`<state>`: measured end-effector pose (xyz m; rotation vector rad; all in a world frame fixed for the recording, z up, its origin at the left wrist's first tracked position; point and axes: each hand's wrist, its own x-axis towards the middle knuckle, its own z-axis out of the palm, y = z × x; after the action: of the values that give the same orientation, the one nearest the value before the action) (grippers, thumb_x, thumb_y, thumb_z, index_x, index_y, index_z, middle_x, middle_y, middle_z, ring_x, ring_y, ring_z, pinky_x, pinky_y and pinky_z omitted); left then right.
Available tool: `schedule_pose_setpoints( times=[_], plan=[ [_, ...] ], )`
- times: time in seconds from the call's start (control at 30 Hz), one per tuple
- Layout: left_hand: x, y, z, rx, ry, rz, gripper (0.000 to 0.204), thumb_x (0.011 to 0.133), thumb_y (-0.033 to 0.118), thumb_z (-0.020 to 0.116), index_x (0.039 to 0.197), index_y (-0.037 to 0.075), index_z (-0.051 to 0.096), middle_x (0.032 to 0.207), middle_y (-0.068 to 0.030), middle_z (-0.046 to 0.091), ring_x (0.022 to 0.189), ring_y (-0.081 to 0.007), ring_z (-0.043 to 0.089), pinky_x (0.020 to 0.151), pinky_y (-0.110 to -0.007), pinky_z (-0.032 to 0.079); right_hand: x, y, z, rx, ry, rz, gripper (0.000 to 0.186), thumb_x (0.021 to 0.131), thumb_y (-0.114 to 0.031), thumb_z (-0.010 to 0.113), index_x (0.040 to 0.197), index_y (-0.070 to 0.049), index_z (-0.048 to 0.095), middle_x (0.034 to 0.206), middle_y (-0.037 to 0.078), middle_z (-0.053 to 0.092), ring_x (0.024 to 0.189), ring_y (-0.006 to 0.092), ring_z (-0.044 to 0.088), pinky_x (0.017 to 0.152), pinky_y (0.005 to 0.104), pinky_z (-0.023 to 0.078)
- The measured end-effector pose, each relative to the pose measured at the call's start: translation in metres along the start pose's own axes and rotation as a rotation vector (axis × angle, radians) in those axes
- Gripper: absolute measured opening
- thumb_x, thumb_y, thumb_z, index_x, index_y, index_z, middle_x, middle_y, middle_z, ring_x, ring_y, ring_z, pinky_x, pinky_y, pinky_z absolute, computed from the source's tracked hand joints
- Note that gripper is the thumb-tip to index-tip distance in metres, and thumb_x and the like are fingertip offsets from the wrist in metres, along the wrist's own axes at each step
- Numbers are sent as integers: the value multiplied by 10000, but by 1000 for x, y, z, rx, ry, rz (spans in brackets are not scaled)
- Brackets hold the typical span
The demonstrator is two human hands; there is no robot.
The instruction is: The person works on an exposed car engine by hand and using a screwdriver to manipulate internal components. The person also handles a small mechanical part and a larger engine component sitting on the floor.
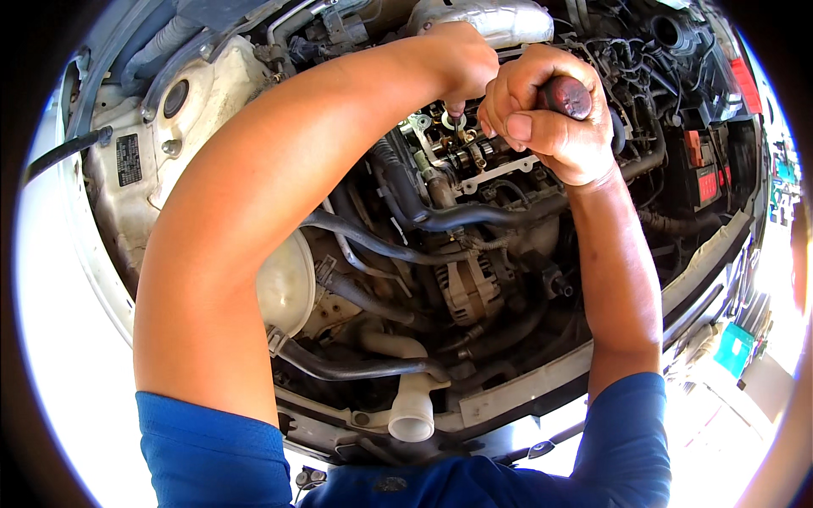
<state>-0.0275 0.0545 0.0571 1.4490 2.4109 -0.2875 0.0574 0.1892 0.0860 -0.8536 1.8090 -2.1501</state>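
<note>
My right hand [542, 118] is wrapped round the dark reddish handle [569, 98] of a tool, whose end points up toward me. My left hand [466, 68] reaches over the opened top of the engine, fingers curled down, one fingertip at a thin dark part above the bright valve-train parts [474, 157]. What my left fingers hold is mostly hidden by the hand. A small white round piece [449, 120] sits just below that fingertip. A silver metal shield [487, 21] lies behind both hands.
Around them are black hoses [373, 250], an alternator [466, 288], a cream reservoir [284, 284], a white filler neck [411, 423], a battery with red parts [707, 178] and the front body edge [508, 394]. A teal case [733, 347] stands outside at the right.
</note>
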Motion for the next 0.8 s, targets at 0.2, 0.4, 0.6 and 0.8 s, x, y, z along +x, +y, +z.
schedule_pose_setpoints(
  times=[0.2, 0.4, 0.6, 0.8],
  plan=[
    [-2, 8, -4, -7, -45, -29, 319, 645, 276, 807, 927, 155, 723, 872, -30, 705, 876, -238, 660, 739, -346, 526, -3, -4, -3, -17, 19, -1, 205, 676, -43, 674, 731, -40, 477, 594, 69, 484, 536, 171, 475, 591, 359, 441],
    [-3, 7, 9, -123, 36, -83, 310, 642, 282, 810, 923, 182, 723, 872, -22, 706, 877, -233, 661, 741, -344, 526, -5, -6, 4, -55, 8, -28, 190, 709, -33, 675, 718, -21, 486, 611, 70, 505, 556, 171, 499, 605, 359, 469],
    [-1, 7, 14, -223, 97, -107, 303, 640, 289, 812, 919, 210, 723, 872, -14, 706, 878, -227, 661, 742, -342, 525, -6, -5, 4, -33, 26, -17, 156, 698, -14, 658, 707, -15, 502, 585, 65, 497, 536, 171, 496, 588, 358, 470],
    [-1, 5, 21, -300, 134, -128, 298, 638, 295, 815, 915, 237, 724, 873, -6, 706, 879, -222, 661, 744, -340, 524, -2, -7, 12, -94, 0, -53, 128, 699, -9, 640, 722, -9, 514, 588, 66, 501, 519, 159, 486, 574, 348, 468]
  ],
)
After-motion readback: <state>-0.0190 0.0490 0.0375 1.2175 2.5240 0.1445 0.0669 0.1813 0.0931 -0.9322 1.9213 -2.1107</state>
